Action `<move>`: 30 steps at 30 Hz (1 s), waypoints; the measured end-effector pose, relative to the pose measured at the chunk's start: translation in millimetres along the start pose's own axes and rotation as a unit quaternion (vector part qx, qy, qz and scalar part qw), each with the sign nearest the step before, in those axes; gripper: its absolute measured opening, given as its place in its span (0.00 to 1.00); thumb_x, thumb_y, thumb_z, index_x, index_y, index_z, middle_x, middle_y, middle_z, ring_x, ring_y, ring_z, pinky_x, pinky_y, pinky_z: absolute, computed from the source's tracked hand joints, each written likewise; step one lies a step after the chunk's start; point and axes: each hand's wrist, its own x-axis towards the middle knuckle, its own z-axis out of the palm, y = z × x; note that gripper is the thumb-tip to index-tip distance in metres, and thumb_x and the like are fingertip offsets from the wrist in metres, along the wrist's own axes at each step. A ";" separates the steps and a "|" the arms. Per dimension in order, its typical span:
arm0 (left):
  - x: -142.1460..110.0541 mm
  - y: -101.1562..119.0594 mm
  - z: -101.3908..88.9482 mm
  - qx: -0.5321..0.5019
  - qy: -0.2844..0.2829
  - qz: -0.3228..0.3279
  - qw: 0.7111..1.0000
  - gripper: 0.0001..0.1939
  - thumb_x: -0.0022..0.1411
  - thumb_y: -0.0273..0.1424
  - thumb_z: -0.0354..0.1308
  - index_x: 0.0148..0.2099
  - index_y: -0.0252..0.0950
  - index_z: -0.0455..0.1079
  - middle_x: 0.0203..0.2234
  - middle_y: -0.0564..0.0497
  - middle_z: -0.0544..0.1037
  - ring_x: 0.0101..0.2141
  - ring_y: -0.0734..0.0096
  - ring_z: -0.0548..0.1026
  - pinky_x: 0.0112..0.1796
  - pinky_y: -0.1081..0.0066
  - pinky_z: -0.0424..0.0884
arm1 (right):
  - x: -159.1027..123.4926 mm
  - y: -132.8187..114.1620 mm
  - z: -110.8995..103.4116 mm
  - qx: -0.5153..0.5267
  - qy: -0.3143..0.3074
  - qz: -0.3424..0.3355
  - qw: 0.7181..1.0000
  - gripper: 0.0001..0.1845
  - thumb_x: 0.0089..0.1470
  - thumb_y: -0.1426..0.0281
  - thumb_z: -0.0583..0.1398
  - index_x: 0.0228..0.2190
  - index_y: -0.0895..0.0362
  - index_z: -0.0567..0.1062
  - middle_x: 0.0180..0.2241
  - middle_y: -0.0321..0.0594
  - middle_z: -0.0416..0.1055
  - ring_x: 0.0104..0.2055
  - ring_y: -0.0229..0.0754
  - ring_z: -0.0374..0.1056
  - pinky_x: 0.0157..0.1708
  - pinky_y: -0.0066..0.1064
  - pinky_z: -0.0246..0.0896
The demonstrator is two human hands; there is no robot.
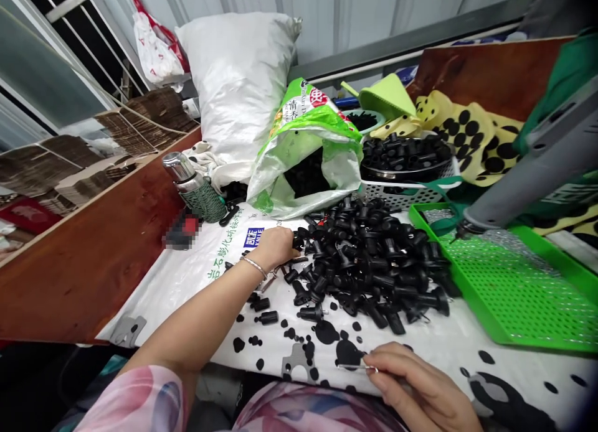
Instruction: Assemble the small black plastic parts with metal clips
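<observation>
My left hand (275, 248), with a bracelet at the wrist, reaches to the left edge of a pile of black plastic plug-like parts (374, 258). Its fingers are curled in at the black pieces; what they grip, if anything, is hidden. Low at the front, my right hand (418, 382) pinches a thin metal pin (350, 366) with a curled end between thumb and forefinger. The pin points left over the sheet. Several loose black parts (268, 318) lie between my left forearm and the pile.
An open green-white bag (299, 145) of black pieces stands behind the pile. A green perforated tray (527, 295) of small metal pieces lies right, under a grey power tool (527, 161). A white basket (397, 192) bears a bowl of black parts. A flask (200, 195) stands left.
</observation>
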 end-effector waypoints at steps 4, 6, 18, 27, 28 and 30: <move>2.6 -0.7 0.3 0.013 -0.016 -0.007 1.000 0.10 0.50 0.36 0.60 0.32 0.35 0.72 0.30 0.44 0.77 0.36 0.58 0.75 0.35 0.69 0.66 | -1.6 2.5 -3.6 0.010 0.005 -0.010 1.000 0.07 0.51 0.73 0.58 0.34 0.52 0.74 0.29 0.39 0.73 0.30 0.40 0.72 0.28 0.24 0.70; 0.9 -3.7 -0.7 0.014 -0.019 -0.013 1.000 0.08 0.53 0.35 0.57 0.31 0.36 0.72 0.29 0.45 0.77 0.34 0.60 0.75 0.34 0.69 0.66 | -2.0 5.0 -5.5 0.012 0.014 -0.016 1.000 0.07 0.51 0.73 0.58 0.34 0.53 0.74 0.29 0.39 0.73 0.30 0.41 0.72 0.28 0.25 0.70; 0.5 5.0 3.2 0.005 0.027 0.034 0.999 0.16 0.54 0.32 0.57 0.46 0.37 0.67 0.40 0.46 0.74 0.40 0.62 0.73 0.41 0.70 0.65 | -14.5 11.9 -12.1 0.016 0.039 0.005 0.999 0.06 0.51 0.73 0.58 0.33 0.55 0.74 0.30 0.40 0.73 0.28 0.38 0.71 0.26 0.22 0.69; -28.3 8.5 -17.6 -0.050 0.084 0.040 0.994 0.15 0.58 0.34 0.52 0.47 0.34 0.66 0.34 0.46 0.75 0.34 0.63 0.73 0.35 0.67 0.68 | -15.5 11.5 -24.6 0.009 0.087 0.001 0.996 0.07 0.51 0.75 0.59 0.34 0.55 0.74 0.31 0.38 0.72 0.21 0.33 0.67 0.20 0.21 0.65; -38.4 15.3 -19.6 -0.067 0.085 0.051 0.993 0.16 0.59 0.35 0.52 0.49 0.36 0.65 0.34 0.48 0.75 0.32 0.67 0.73 0.34 0.69 0.69 | -12.5 10.8 -26.3 0.009 0.098 0.000 0.995 0.08 0.51 0.75 0.59 0.35 0.54 0.74 0.32 0.38 0.72 0.21 0.33 0.67 0.20 0.21 0.65; -59.8 33.2 -21.1 -0.167 0.090 0.118 0.975 0.18 0.59 0.35 0.52 0.51 0.36 0.64 0.35 0.48 0.73 0.30 0.71 0.72 0.33 0.71 0.69 | -5.0 8.3 -30.1 0.009 0.117 -0.004 0.993 0.09 0.51 0.76 0.58 0.35 0.54 0.73 0.33 0.39 0.71 0.23 0.33 0.68 0.21 0.22 0.65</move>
